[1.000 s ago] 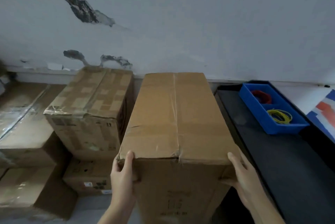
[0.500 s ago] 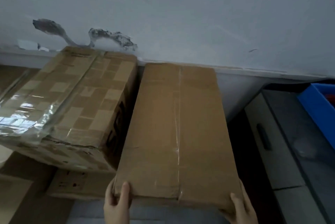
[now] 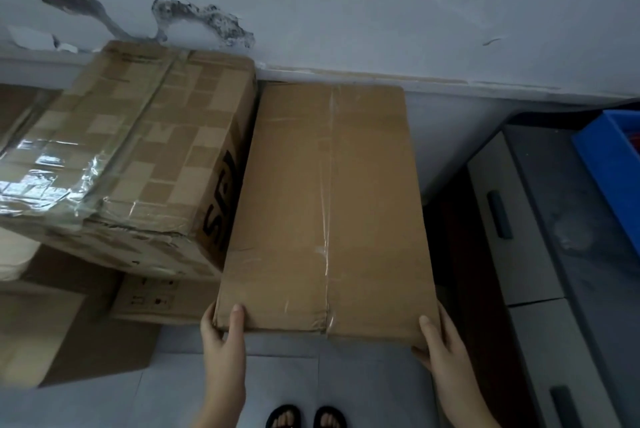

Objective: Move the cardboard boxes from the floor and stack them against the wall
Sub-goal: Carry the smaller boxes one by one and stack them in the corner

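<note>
Nearest, two sandalled feet (image 3: 306, 417) stand on the tiled floor (image 3: 284, 375). Just beyond them both hands hold the near end of the long box (image 3: 325, 213). The left hand (image 3: 221, 334) is clamped on its near-left corner, thumb over the top face and the other fingers hidden underneath. The right hand (image 3: 438, 341) grips the near-right corner, thumb up the edge and palm against the side.

The box lies flat with its taped seam up. Its long axis runs straight away from the person, the far end at or just short of the skirting of the wall (image 3: 381, 12); whether it touches cannot be told. Whether its near end rests on something or is carried by the hands is also unclear, since the underside is hidden.

On its left, just beside it, a taped box (image 3: 138, 157) sits higher, stacked on a small box (image 3: 152, 296) beneath, with more cardboard (image 3: 52, 334) on the floor further left. To the right stands a grey cabinet (image 3: 519, 220) carrying a blue tray (image 3: 609, 164).

Judging by this, the box is nearly placed: it likely needs only a final push to the wall and release. Several boxes are already against the wall; whether others wait on the floor out of view is unknown.
</note>
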A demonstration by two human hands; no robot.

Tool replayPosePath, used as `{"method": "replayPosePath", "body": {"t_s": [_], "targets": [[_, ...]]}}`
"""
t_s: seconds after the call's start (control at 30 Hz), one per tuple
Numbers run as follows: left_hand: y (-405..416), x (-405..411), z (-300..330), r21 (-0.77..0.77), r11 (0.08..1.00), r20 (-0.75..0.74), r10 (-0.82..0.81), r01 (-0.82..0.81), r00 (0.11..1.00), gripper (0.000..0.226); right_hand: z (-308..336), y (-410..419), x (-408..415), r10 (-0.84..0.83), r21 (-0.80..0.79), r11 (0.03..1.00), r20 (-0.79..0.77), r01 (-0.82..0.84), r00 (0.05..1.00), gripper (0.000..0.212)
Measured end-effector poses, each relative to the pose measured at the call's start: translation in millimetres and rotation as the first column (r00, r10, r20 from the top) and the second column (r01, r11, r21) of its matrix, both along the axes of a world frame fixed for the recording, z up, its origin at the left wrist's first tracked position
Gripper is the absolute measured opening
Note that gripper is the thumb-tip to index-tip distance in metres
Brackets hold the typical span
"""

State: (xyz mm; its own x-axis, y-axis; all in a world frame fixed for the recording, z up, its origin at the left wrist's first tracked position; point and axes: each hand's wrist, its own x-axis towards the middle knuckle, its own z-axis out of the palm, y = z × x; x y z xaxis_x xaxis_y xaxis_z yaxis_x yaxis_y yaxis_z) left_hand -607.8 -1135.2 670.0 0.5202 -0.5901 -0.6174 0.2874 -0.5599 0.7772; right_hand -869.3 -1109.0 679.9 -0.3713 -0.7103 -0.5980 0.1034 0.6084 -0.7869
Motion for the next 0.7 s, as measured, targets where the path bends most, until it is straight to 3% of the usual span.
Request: {"method": "replayPosePath", "body": {"t_s": [0.27,0.47,0.6,0.7], "targets": [[9,8,14,-0.022,0.997,0.054,-0.066,0.067,0.996,0.062,14,11,5,0.067,-0.047,0.997,-0.019,-0.067,0.998,0.097],[28,14,61,-0.117,0.958,0.266,-0.224,0.262,0.938,0.057,64,15,1,0.202,-0.118,0.968,-0.17,-0.223,0.965,0.076],[50,12,110,-0.201,0.883,0.325,-0.348,0.423,0.88,0.047,113,24,8,0.364,-0.246,0.87,-0.267,-0.428,0.892,0.055],[73,12,146,-0.248,0.825,0.368,-0.405,0.508,0.837,0.04,140,39,10,0.455,-0.315,0.773,-0.329,-0.55,0.828,0.069]]}}
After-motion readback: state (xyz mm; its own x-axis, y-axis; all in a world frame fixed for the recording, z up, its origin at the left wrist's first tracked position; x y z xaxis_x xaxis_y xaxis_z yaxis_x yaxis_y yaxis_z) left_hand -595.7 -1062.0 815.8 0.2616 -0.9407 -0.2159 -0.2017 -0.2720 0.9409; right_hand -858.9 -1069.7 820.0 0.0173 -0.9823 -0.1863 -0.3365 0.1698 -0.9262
